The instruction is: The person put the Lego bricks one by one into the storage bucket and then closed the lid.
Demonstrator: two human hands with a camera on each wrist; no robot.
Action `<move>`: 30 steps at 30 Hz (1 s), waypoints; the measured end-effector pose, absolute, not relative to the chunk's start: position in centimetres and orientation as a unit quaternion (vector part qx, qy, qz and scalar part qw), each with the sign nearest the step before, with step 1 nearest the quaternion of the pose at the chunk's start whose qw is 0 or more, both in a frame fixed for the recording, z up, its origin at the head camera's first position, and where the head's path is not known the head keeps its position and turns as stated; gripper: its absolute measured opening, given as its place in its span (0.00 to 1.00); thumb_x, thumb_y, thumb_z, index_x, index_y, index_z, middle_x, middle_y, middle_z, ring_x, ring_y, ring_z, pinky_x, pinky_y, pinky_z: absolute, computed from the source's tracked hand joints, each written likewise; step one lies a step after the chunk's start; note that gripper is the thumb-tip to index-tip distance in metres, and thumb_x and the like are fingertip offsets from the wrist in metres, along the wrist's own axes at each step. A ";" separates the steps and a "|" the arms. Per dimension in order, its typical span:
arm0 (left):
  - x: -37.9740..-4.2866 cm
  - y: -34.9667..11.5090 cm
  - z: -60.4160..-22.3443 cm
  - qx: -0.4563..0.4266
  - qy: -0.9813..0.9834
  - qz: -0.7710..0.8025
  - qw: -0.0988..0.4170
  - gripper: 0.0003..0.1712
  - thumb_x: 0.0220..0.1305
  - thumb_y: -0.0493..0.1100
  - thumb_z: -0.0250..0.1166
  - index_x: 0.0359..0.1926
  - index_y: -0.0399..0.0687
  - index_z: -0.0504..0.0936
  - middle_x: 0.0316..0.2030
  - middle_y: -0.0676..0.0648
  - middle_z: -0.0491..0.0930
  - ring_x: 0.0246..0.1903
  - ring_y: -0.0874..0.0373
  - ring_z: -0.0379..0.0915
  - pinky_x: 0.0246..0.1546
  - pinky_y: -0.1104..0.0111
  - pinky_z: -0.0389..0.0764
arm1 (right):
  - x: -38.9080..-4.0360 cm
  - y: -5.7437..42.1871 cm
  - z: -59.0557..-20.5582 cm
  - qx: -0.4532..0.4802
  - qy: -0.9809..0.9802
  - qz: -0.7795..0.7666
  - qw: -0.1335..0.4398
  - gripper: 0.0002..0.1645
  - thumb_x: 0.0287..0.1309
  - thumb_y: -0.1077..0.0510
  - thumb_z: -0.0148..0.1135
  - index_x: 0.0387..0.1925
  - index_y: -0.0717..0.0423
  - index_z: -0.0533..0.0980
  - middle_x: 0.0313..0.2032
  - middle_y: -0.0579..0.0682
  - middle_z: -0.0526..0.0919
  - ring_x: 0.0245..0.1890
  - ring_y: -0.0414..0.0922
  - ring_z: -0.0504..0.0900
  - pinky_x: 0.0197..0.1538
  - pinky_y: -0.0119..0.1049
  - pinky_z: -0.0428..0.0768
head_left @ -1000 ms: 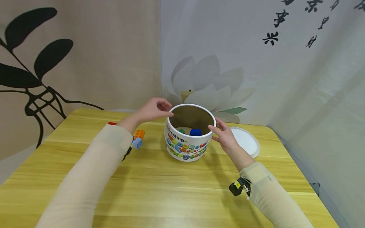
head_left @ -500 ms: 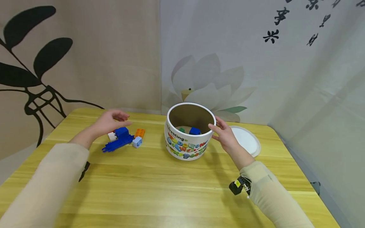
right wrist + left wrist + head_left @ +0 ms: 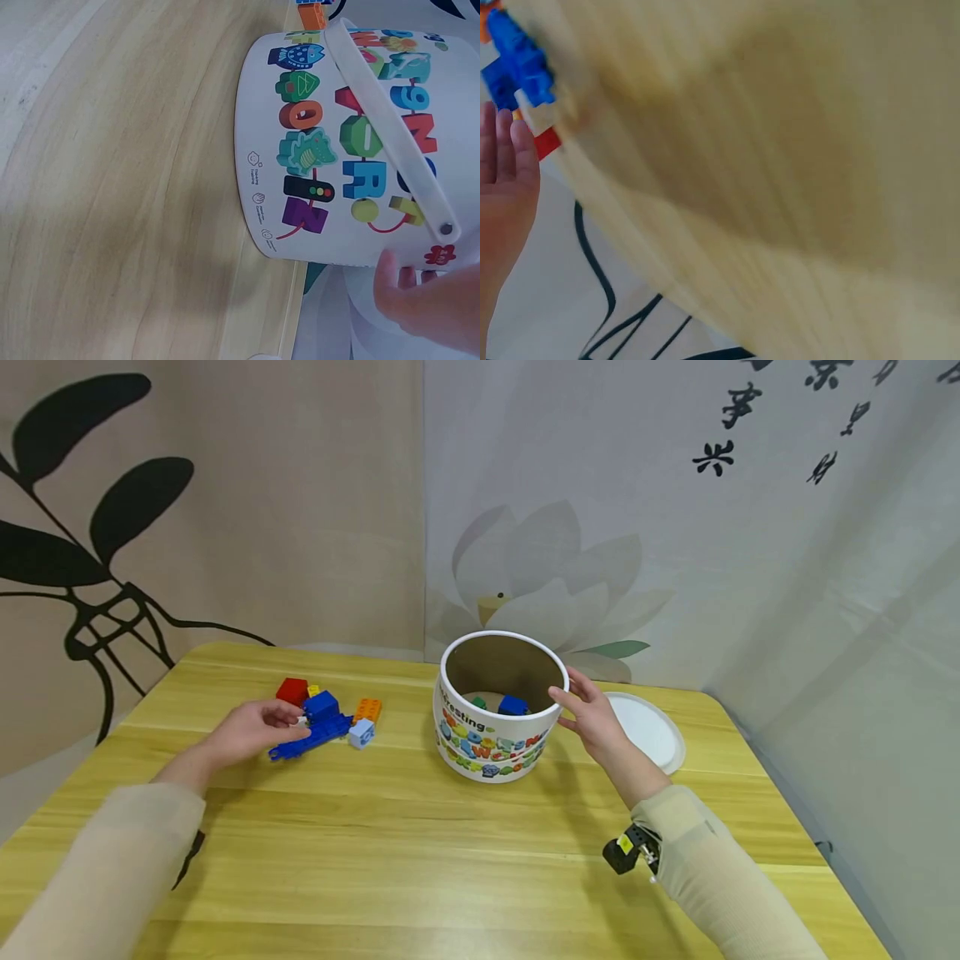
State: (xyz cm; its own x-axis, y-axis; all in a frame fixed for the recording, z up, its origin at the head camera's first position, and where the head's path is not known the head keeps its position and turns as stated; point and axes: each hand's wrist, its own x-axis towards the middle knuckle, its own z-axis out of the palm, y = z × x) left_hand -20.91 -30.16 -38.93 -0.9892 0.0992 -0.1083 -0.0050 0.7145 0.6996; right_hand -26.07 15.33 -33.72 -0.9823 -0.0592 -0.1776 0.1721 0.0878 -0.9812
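A white bucket [image 3: 491, 760] with colourful letter prints stands upright on the table. My right hand [image 3: 592, 718] holds its right side, thumb near the rim and fingers against the outer wall. Inside lie a dark blue block [image 3: 513, 706] and a green piece [image 3: 478, 702]. My left hand [image 3: 251, 731] is at the toy blocks on the left, its fingertips beside a long blue base piece [image 3: 311, 739] and overlapping a small white piece. In the left wrist view the fingers of that hand [image 3: 502, 150] look extended. A blue block [image 3: 321, 704] sits just behind the base piece.
Close by lie a red block [image 3: 292, 691], a yellow piece [image 3: 313, 690], an orange block [image 3: 367, 710] and a light blue block [image 3: 362, 733]. A white round lid [image 3: 647, 735] lies right of the bucket. The bucket's white handle [image 3: 394, 124] hangs across its side.
My left hand has left the bucket's rim, travelled left and lowered to the blocks, uncovering the blue base piece and the red block. The right hand keeps its place on the bucket.
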 end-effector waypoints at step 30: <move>-20.6 -30.2 -40.4 0.059 0.944 0.316 0.074 0.26 0.54 0.46 0.68 0.48 0.30 0.78 0.43 0.33 0.79 0.41 0.46 0.74 0.47 0.51 0.75 | -26.0 15.4 -33.7 0.038 0.732 -0.674 0.087 0.35 0.65 0.58 0.52 0.71 0.51 0.53 0.69 0.57 0.58 0.66 0.53 0.60 0.65 0.55 0.64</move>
State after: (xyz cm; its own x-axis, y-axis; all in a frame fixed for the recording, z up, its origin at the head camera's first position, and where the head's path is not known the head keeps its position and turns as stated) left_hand -20.63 -30.23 -40.39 -0.9821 0.1585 -0.1019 0.0652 0.7934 0.6052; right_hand -25.98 15.42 -33.69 -0.9820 -0.0624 -0.1785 0.1727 0.0880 -0.9810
